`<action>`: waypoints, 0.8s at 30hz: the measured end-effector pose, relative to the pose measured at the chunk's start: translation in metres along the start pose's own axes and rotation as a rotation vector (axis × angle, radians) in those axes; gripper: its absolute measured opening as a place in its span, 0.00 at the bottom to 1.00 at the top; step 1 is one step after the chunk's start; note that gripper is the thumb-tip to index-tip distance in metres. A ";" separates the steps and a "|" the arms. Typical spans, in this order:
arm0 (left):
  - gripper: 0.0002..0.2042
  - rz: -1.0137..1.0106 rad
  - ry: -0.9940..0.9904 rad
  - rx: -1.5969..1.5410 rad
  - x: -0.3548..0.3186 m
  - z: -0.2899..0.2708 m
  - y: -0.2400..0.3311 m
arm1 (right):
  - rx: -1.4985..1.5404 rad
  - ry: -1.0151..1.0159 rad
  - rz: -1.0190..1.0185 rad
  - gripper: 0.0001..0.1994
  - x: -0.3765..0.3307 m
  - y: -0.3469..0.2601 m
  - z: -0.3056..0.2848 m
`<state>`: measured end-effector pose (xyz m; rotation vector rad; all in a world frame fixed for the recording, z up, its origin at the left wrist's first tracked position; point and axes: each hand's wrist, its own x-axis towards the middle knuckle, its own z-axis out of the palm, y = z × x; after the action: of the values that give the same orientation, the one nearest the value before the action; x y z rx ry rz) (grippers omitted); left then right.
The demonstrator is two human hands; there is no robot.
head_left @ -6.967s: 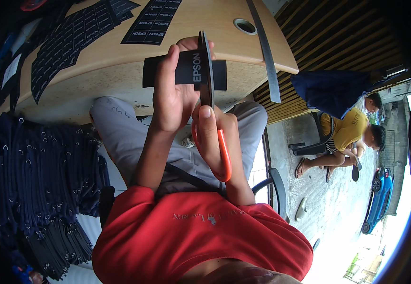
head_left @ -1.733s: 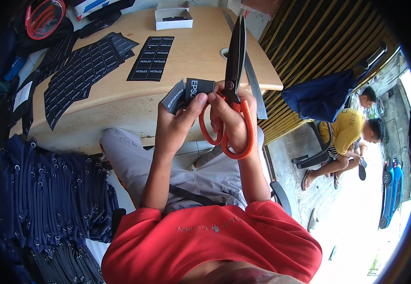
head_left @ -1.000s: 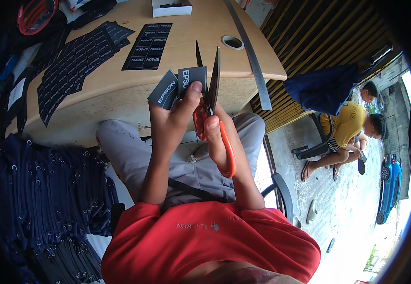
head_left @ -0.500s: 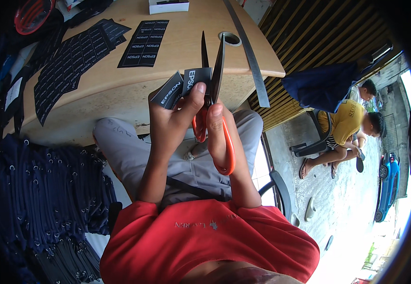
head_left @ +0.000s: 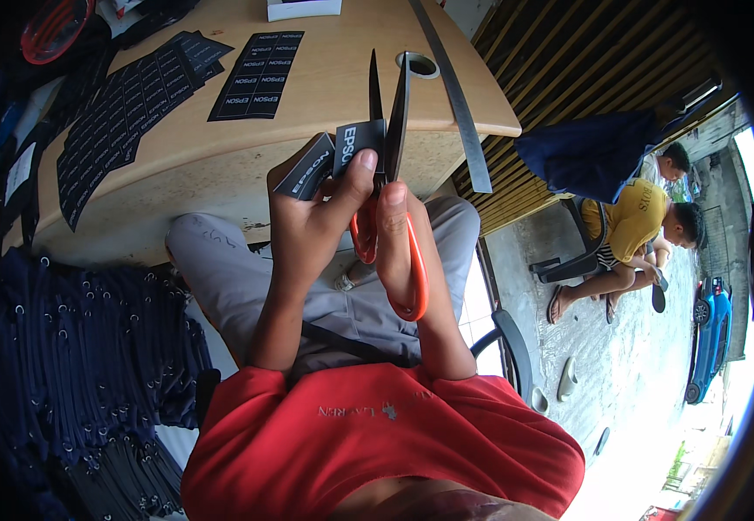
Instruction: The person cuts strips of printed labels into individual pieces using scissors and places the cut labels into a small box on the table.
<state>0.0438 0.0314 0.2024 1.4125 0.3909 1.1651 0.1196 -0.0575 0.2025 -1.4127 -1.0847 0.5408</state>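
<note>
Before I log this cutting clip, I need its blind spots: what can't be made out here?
All in the head view:
- Strip of black labels: its lower part is covered by the left hand.
- Scissors: the handle loops are partly hidden by the right hand.
- Red round thing: cut off by the top edge.
- Dark stack at left: too dim to tell what it is.

Wooden desk (head_left: pixel 325 113) far centre, slatted wall (head_left: pixel 568 78) right, concrete floor (head_left: pixel 620 347) lit by daylight, dark chair (head_left: pixel 568 260) on it.
</note>
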 end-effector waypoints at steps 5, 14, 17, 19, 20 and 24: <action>0.08 0.001 -0.007 0.040 0.000 0.000 0.002 | -0.015 0.000 0.030 0.26 0.000 0.000 -0.001; 0.08 0.029 0.007 0.029 -0.001 0.003 0.003 | 0.034 0.003 0.030 0.30 -0.001 -0.002 0.003; 0.08 0.025 -0.017 0.034 0.000 0.000 0.001 | 0.082 -0.064 -0.084 0.35 0.001 0.009 -0.001; 0.08 0.018 -0.014 0.000 0.000 0.003 0.002 | 0.091 -0.068 -0.076 0.36 0.000 0.007 -0.003; 0.08 0.014 -0.008 -0.031 0.000 0.003 0.002 | 0.104 -0.076 -0.070 0.38 0.000 0.007 -0.002; 0.08 0.031 0.005 -0.010 -0.001 0.003 0.002 | 0.078 -0.075 -0.093 0.37 0.001 0.006 -0.002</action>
<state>0.0450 0.0288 0.2041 1.4117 0.3677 1.1949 0.1235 -0.0571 0.1971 -1.2763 -1.1715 0.5663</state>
